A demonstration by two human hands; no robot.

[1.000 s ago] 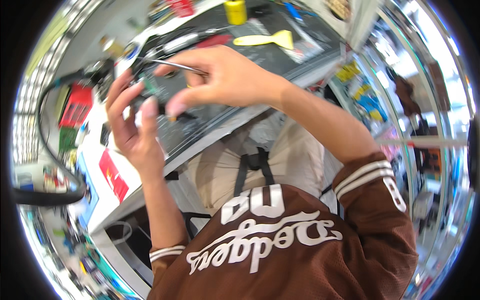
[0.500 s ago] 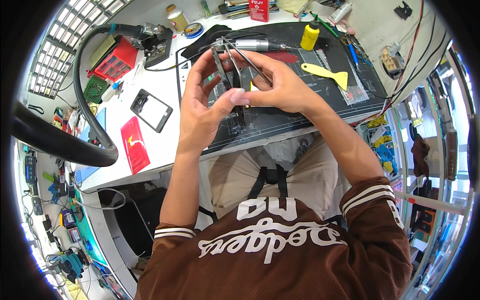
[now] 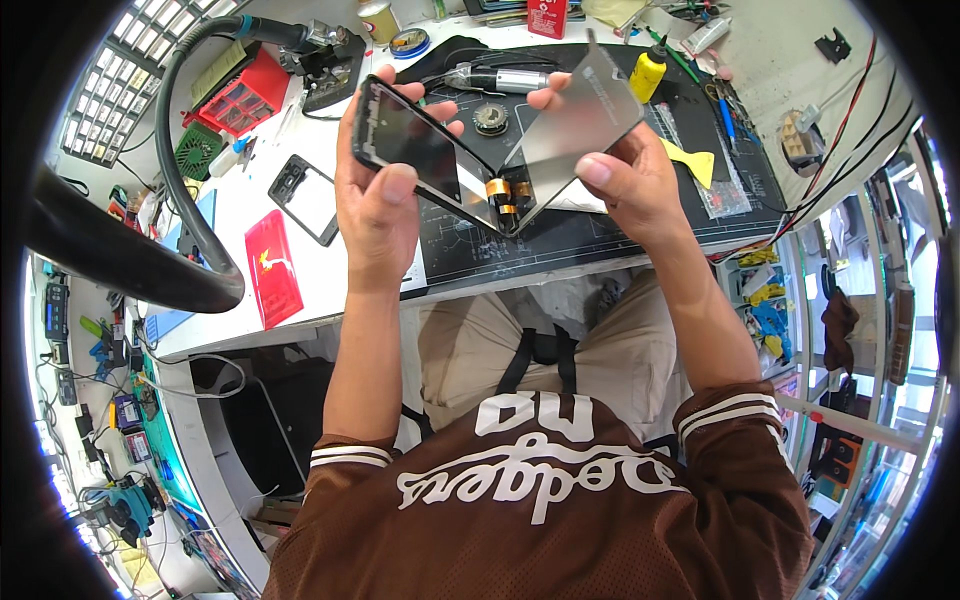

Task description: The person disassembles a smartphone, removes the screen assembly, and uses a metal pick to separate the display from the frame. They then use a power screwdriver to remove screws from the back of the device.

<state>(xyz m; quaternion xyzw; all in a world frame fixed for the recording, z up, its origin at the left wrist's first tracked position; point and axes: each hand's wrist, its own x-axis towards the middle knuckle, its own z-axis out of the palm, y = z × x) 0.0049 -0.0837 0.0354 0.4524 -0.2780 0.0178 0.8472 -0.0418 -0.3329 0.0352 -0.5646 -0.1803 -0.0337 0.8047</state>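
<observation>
My left hand (image 3: 377, 200) grips a black phone body (image 3: 418, 150), thumb on its near edge and fingers behind. In my right hand (image 3: 640, 190) is a thin grey display panel (image 3: 582, 125), held by its right edge between thumb and fingers. The two parts stand apart in a V, tilted above the mat. At their lower ends, orange-and-black flex cables (image 3: 505, 192) show between them. Below the right hand, a white flat item (image 3: 580, 198) lies partly hidden on the black work mat (image 3: 455, 245).
Left on the white bench are a phone frame (image 3: 303, 200), a red pouch (image 3: 272, 268) and a thick black hose (image 3: 225, 285). Farther back lie a silver rotary tool (image 3: 505, 80) and a round metal part (image 3: 490, 120). A yellow bottle (image 3: 648, 75) and yellow scraper (image 3: 698, 162) sit right.
The body and panel, nearly edge-on and close together before, are now spread wide. My right hand has moved right with the panel; the flex cables have come into sight.
</observation>
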